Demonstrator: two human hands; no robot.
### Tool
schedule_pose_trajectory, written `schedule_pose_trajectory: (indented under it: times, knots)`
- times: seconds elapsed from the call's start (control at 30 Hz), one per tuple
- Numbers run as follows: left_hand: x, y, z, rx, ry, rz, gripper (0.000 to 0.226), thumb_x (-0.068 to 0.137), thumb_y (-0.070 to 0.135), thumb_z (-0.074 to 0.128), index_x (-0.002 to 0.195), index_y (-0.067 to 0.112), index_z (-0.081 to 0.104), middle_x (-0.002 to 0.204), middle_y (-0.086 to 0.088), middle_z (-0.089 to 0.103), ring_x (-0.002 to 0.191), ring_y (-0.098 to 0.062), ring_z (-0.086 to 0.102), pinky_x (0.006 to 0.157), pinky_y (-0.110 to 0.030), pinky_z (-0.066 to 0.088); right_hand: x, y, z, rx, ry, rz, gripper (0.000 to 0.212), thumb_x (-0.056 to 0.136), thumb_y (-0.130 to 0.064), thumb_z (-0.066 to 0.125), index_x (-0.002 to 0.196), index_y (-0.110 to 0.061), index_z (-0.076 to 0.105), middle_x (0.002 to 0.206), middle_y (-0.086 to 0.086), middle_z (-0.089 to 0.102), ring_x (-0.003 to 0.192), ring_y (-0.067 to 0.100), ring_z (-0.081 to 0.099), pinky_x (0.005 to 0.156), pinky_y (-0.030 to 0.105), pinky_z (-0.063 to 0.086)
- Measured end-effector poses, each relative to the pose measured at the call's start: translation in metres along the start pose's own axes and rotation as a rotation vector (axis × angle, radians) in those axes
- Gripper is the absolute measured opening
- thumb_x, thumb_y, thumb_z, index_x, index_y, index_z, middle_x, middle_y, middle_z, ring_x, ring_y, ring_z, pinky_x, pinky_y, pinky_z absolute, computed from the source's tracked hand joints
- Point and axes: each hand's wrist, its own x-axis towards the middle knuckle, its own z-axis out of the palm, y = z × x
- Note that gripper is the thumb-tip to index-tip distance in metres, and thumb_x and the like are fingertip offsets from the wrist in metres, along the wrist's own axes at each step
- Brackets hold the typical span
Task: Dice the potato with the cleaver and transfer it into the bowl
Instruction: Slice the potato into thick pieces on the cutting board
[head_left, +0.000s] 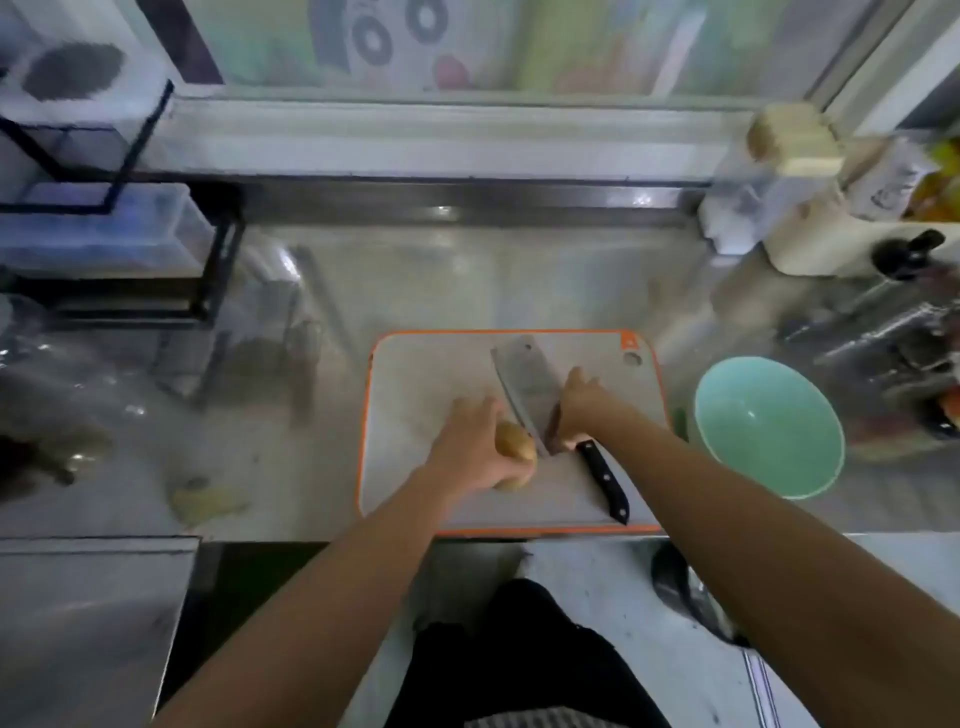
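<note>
Potato (514, 453) sits seemingly whole on the cutting board (415, 374), held down under the curled fingers of your left hand (470, 449). Just right of them your right hand (582, 408) grips the cleaver (522, 382) where handle meets blade, its edge at the potato's right end. No dice show beyond your fingers, and the green bowl (769, 431), well right of your right fingers on the tabletop (467, 280), looks empty: I judge the dicing barely begun, the transfer all ahead.

An orange-rimmed cutting board (415, 374) lies on the steel counter (467, 280), with a black rack (231, 260) standing to its left.
</note>
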Motion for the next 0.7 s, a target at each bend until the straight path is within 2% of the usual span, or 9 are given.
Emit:
schedule_pose_trajectory:
  times: [0.07, 0.17, 0.27, 0.33, 0.4, 0.47, 0.5, 0.6, 0.7]
  knots:
    - [0.005, 0.004, 0.011, 0.070, 0.036, 0.014, 0.083, 0.059, 0.049, 0.082, 0.124, 0.017, 0.043, 0.120, -0.011, 0.041, 0.111, -0.029, 0.044, 0.094, -0.034, 0.041, 0.001, 0.006, 0.006, 0.064, -0.056, -0.017, 0.106, 0.080, -0.016, 0.073, 0.146, 0.005, -0.007, 0.148, 0.026, 0.023, 0.132, 0.038, 0.037, 0.104, 0.038, 0.036]
    - [0.009, 0.003, 0.018, 0.114, 0.049, 0.027, 0.079, 0.057, 0.048, 0.081, 0.119, 0.015, 0.044, 0.115, -0.010, 0.041, 0.107, -0.028, 0.044, 0.090, -0.036, 0.041, 0.012, 0.017, 0.020, 0.157, -0.002, -0.098, 0.096, 0.086, -0.014, 0.064, 0.146, 0.006, -0.009, 0.137, 0.025, 0.042, 0.120, 0.037, 0.050, 0.093, 0.037, 0.041]
    - [0.015, 0.000, 0.018, 0.104, 0.074, 0.056, 0.074, 0.055, 0.043, 0.081, 0.114, 0.014, 0.047, 0.111, -0.009, 0.042, 0.103, -0.027, 0.044, 0.085, -0.035, 0.041, 0.019, 0.026, 0.015, 0.231, -0.066, -0.118, 0.109, 0.079, -0.016, 0.071, 0.146, 0.003, -0.014, 0.131, 0.023, 0.047, 0.119, 0.038, 0.050, 0.090, 0.034, 0.043]
    - [0.016, 0.000, 0.018, 0.111, 0.116, 0.072, 0.072, 0.054, 0.040, 0.081, 0.113, 0.014, 0.049, 0.111, -0.009, 0.043, 0.103, -0.029, 0.045, 0.085, -0.036, 0.041, 0.021, 0.030, 0.007, 0.324, -0.107, -0.102, 0.108, 0.077, -0.020, 0.073, 0.145, 0.003, -0.009, 0.126, 0.021, 0.050, 0.117, 0.037, 0.052, 0.084, 0.035, 0.045]
    - [0.019, 0.000, 0.016, 0.085, 0.169, 0.062, 0.073, 0.055, 0.036, 0.082, 0.116, 0.013, 0.050, 0.113, -0.010, 0.043, 0.103, -0.030, 0.044, 0.087, -0.036, 0.040, 0.020, 0.031, -0.002, 0.469, -0.097, -0.092, 0.086, 0.079, -0.020, 0.070, 0.138, 0.005, 0.012, 0.112, 0.019, 0.052, 0.102, 0.037, 0.061, 0.067, 0.033, 0.051]
    - [0.020, 0.000, 0.011, 0.057, 0.207, 0.023, 0.073, 0.057, 0.033, 0.083, 0.118, 0.013, 0.049, 0.115, -0.011, 0.042, 0.104, -0.030, 0.043, 0.088, -0.036, 0.039, 0.015, 0.030, -0.010, 0.510, -0.035, -0.145, 0.039, 0.088, -0.018, 0.059, 0.113, 0.000, 0.037, 0.097, 0.017, 0.053, 0.078, 0.036, 0.066, 0.049, 0.030, 0.049]
    - [0.020, 0.000, 0.009, 0.047, 0.218, 0.006, 0.072, 0.059, 0.033, 0.083, 0.119, 0.012, 0.049, 0.115, -0.011, 0.042, 0.105, -0.030, 0.043, 0.089, -0.035, 0.039, 0.013, 0.030, -0.010, 0.495, -0.001, -0.184, 0.022, 0.092, -0.017, 0.052, 0.101, -0.003, 0.039, 0.092, 0.016, 0.055, 0.073, 0.036, 0.066, 0.048, 0.031, 0.047]
    - [0.018, -0.002, 0.009, -0.056, 0.247, -0.046, 0.068, 0.067, 0.042, 0.079, 0.122, 0.014, 0.051, 0.115, -0.012, 0.045, 0.107, -0.030, 0.045, 0.094, -0.034, 0.038, -0.001, 0.027, -0.004, 0.496, -0.001, -0.262, 0.008, 0.097, -0.017, 0.039, 0.098, -0.010, 0.036, 0.080, 0.012, 0.059, 0.059, 0.028, 0.063, 0.051, 0.034, 0.049]
    - [0.017, -0.004, 0.006, -0.196, 0.204, -0.132, 0.055, 0.079, 0.045, 0.066, 0.127, 0.023, 0.052, 0.117, -0.009, 0.047, 0.112, -0.027, 0.046, 0.098, -0.033, 0.038, -0.016, 0.022, 0.006, 0.603, -0.097, -0.211, 0.013, 0.100, -0.018, 0.032, 0.108, -0.009, 0.036, 0.079, 0.015, 0.058, 0.050, 0.022, 0.058, 0.046, 0.030, 0.051]
